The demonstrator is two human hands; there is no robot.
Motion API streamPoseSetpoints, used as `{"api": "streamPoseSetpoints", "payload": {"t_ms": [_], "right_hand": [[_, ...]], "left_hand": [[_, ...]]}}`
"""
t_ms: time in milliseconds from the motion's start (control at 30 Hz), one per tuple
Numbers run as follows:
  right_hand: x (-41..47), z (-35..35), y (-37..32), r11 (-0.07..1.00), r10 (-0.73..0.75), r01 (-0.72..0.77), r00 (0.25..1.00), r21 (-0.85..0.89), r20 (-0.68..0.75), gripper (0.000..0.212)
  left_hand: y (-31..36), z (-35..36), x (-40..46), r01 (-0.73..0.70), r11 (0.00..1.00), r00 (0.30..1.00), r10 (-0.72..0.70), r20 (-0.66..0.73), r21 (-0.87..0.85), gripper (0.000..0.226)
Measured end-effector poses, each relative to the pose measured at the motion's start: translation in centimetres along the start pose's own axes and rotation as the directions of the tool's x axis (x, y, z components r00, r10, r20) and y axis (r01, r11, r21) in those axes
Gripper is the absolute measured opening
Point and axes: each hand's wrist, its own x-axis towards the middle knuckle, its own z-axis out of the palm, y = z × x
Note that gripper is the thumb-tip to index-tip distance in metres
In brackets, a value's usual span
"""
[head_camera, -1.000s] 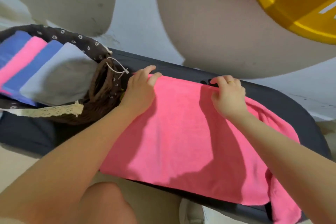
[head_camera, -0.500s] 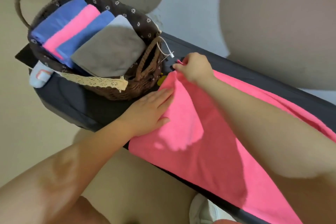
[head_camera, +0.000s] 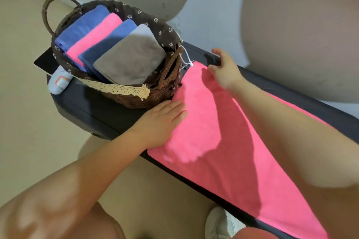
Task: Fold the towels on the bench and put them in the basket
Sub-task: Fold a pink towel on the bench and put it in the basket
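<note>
On the dark bench (head_camera: 101, 106), the pink towel (head_camera: 223, 141) is pressed flat by the left hand (head_camera: 161, 122), fingers together; its far edge is touched by the right hand (head_camera: 223, 70), fingers loosely spread.

Pink towel (head_camera: 223, 141) cut off at the bottom edge, far side hidden under the right forearm (head_camera: 291, 132). Bench (head_camera: 97, 110) running out of frame at right. White shoe (head_camera: 221, 225) cropped below. Pale object (head_camera: 59, 81) behind the basket (head_camera: 136, 99) half hidden, unidentifiable. Lower layers of folded towels (head_camera: 108, 44) concealed.

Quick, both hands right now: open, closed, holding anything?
Left hand: open, fingers flat on the pink terry towel.
Right hand: open, fingers relaxed at the towel's far edge, gripping nothing.
</note>
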Motion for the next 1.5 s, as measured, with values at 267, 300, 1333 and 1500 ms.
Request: {"api": "streamPoseSetpoints", "payload": {"t_ms": [267, 300, 1333, 1500], "right_hand": [[-10.9, -7.7, 7.0, 0.975, 0.027, -0.061, 0.987, -0.211, -0.161, 0.029], [-12.4, -9.1, 8.2, 0.97, 0.071, -0.113, 0.979, -0.215, -0.191, 0.028], [-22.4, -27.3, 22.8, 0.859, 0.489, -0.505, 0.758, 0.087, -0.432, 0.036], [-19.7, -26.4, 22.9, 0.775, 0.403, -0.589, 0.741, -0.23, -0.537, 0.035]], "left_hand": [[5.0, -4.4, 7.1, -0.225, 0.97, 0.974, 0.222, -0.042, -0.09, 0.036], [6.6, -5.3, 8.4, -0.246, 0.964, 0.969, 0.241, -0.056, -0.102, 0.038], [24.9, -3.1, 22.1, -0.326, 0.927, 0.936, 0.343, 0.072, -0.185, 0.084], [24.3, -3.2, 22.3, -0.342, 0.928, 0.926, 0.359, 0.116, -0.146, 0.09]]}}
